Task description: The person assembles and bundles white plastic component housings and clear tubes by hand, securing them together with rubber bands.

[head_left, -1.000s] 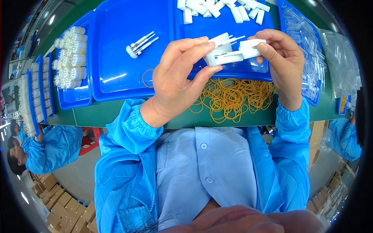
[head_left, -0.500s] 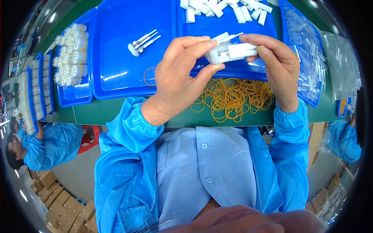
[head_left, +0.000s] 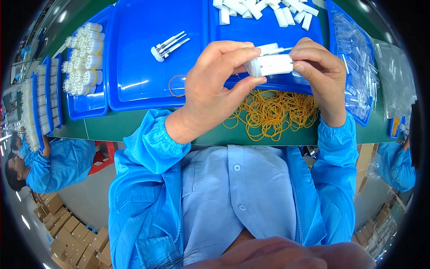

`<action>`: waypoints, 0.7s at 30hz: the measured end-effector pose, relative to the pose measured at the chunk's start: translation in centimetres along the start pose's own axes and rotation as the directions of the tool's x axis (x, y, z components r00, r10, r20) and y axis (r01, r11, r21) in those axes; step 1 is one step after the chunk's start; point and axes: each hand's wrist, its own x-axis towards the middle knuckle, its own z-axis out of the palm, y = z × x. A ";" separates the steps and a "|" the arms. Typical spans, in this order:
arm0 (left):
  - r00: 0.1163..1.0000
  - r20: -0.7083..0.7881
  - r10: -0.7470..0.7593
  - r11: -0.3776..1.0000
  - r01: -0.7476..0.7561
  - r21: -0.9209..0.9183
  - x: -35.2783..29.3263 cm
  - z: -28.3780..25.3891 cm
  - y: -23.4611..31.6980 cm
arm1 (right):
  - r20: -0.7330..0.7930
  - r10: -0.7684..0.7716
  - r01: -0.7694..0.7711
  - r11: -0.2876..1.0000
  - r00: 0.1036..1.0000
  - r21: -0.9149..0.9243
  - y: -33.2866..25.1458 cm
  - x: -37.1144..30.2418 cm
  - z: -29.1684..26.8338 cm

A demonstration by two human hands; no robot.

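Between my hands is a white pronged part (head_left: 255, 67) with a round base and white blocks (head_left: 276, 65) lying along its prongs. My left hand (head_left: 212, 78) pinches the round base between thumb and fingers. At the other end, the closed fingers of my right hand (head_left: 320, 74) grip the tip of a white block; they partly hide it. A similar pronged part (head_left: 169, 46), with bare thin prongs, lies in the large blue tray (head_left: 134, 96) to the left. An orange rubber band (head_left: 170, 86) lies beside my left wrist.
Yellow rubber bands (head_left: 273, 114) are heaped on the green table (head_left: 156, 127). Several white blocks (head_left: 268, 11) lie in the far tray. Clear plastic pieces (head_left: 354, 58) fill the right tray. Banded white bundles (head_left: 85, 60) fill the left one. People in blue sleeves sit on both sides.
The pronged part has turned in my left hand, so a white block now faces up. My right fingers have closed in on the block's end. The view has shifted slightly.
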 end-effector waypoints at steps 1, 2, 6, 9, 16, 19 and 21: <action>1.000 0.015 0.007 1.000 -0.007 -0.008 0.0 0.0 0.1 | 0.021 -0.003 0.003 1.000 1.000 0.016 -0.1 0.0 0.2; 0.999 0.029 0.015 1.000 -0.015 -0.017 0.0 0.1 0.2 | 0.020 -0.002 0.002 1.000 1.000 0.015 -0.2 0.1 0.4; 1.000 0.018 0.008 0.996 -0.006 -0.092 0.1 0.3 0.2 | 0.015 -0.111 0.112 0.982 0.994 -0.155 -0.6 0.1 0.2; 0.996 -0.017 -0.089 0.982 0.085 -0.168 0.3 0.3 0.4 | 0.026 -0.154 0.155 0.949 0.988 -0.275 -1.0 0.3 0.4; 0.914 -0.062 -0.400 0.819 0.326 -0.473 1.0 -0.5 0.3 | -0.086 -0.181 0.056 0.662 0.980 -0.747 1.9 3.9 -4.1; 0.922 -0.101 -0.374 0.826 0.282 -0.488 1.0 -0.6 -0.1 | 0.012 -0.035 0.030 0.561 0.999 -0.827 3.1 5.2 -2.9; 0.940 -0.118 -0.320 0.864 0.239 -0.443 0.9 -0.5 -0.6 | 0.089 -0.038 0.094 0.173 0.995 -0.980 4.8 6.0 -2.5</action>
